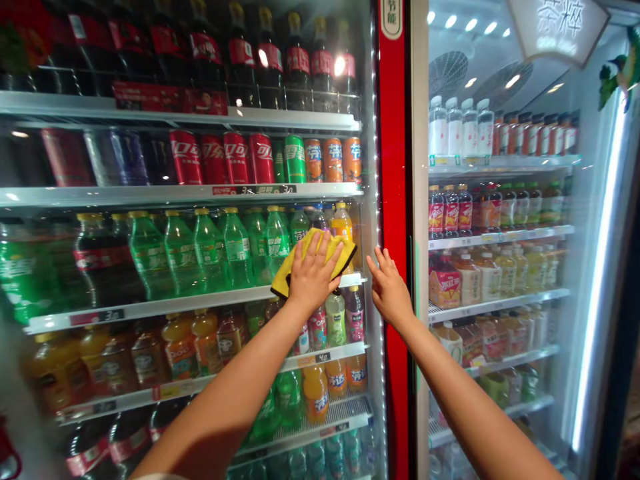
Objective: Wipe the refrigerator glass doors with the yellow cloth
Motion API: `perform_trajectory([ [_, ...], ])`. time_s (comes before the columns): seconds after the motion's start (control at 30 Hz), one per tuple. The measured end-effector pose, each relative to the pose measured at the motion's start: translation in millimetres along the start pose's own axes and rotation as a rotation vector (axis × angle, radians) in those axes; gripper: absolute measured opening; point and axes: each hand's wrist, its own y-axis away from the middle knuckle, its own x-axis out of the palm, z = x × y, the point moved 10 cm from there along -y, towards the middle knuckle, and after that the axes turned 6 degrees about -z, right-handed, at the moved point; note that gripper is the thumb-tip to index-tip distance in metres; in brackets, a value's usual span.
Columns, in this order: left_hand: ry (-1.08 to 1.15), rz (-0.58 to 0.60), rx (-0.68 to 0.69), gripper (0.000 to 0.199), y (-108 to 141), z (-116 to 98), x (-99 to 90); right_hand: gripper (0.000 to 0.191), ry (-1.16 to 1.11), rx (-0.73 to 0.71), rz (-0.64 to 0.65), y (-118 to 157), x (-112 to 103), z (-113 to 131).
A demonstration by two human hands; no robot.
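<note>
My left hand (314,272) lies flat, fingers spread, over a yellow cloth (283,272) with a black edge. It presses the cloth against the glass door (367,167) of a drinks fridge. To the right, my right hand (390,287) rests at the door's red frame (394,153), its fingers stretched upward and nothing in them. Behind the glass near the cloth stand green soda bottles (237,243) and an orange drink bottle (342,220).
Shelves behind the glass carry cola bottles (243,57), red cans (236,158) and juice bottles (204,343). Right of the red frame is a second lit fridge (500,240) with several shelves of bottles. A leafy decoration (620,70) hangs at its upper right.
</note>
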Motion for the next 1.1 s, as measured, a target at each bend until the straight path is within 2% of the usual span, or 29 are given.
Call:
perform_trajectory([
  [0.07, 0.000, 0.016, 0.003, 0.094, -12, 13, -6.3, 0.092, 0.019, 0.004, 0.007, 1, 2, 0],
  [0.17, -0.038, -0.044, -0.143, 0.092, -23, 61, -27.8, 0.093, 0.033, 0.020, 0.011, 2, 2, 0],
  [0.23, -0.074, -0.114, -0.266, 0.088, -14, 90, -42.0, 0.092, 0.032, 0.036, 0.012, 4, 0, 0],
  [0.3, -0.098, -0.179, -0.359, 0.083, 7, 104, -50.2, 0.092, 0.023, 0.044, 0.014, 6, -1, 2],
  [0.37, -0.101, -0.205, -0.405, 0.081, 30, 100, -49.5, 0.094, 0.008, 0.027, 0.025, 5, 0, 8],
  [0.43, -0.087, -0.164, -0.367, 0.083, 45, 83, -39.9, 0.097, -0.015, -0.016, 0.047, 2, 4, 21],
  [0.5, -0.067, -0.076, -0.263, 0.087, 46, 63, -27.8, 0.100, -0.041, -0.070, 0.066, -4, 11, 37],
  [0.57, -0.060, 0.000, -0.168, 0.088, 37, 54, -22.3, 0.101, -0.063, -0.113, 0.070, -11, 20, 54],
  [0.63, -0.070, 0.028, -0.131, 0.087, 22, 64, -27.9, 0.105, -0.069, -0.138, 0.063, -16, 29, 67],
  [0.73, -0.112, -0.027, -0.226, 0.079, 10, 107, -52.7, 0.110, -0.035, -0.154, 0.043, -17, 41, 78],
  [0.8, -0.146, -0.103, -0.364, 0.074, 22, 141, -71.3, 0.111, 0.006, -0.163, 0.035, -14, 46, 80],
  [0.87, -0.165, -0.171, -0.478, 0.074, 50, 163, -82.3, 0.109, 0.042, -0.173, 0.028, -10, 49, 81],
  [0.9, -0.168, -0.190, -0.505, 0.076, 65, 167, -83.4, 0.108, 0.056, -0.175, 0.024, -9, 50, 82],
  [0.97, -0.171, -0.186, -0.472, 0.079, 92, 159, -77.4, 0.106, 0.077, -0.168, 0.007, -8, 50, 84],
  [1.03, -0.154, -0.123, -0.322, 0.085, 103, 137, -63.6, 0.105, 0.096, -0.148, -0.019, -9, 48, 89],
  [1.1, -0.123, -0.038, -0.157, 0.090, 100, 118, -51.3, 0.101, 0.113, -0.116, -0.057, -11, 45, 98],
])
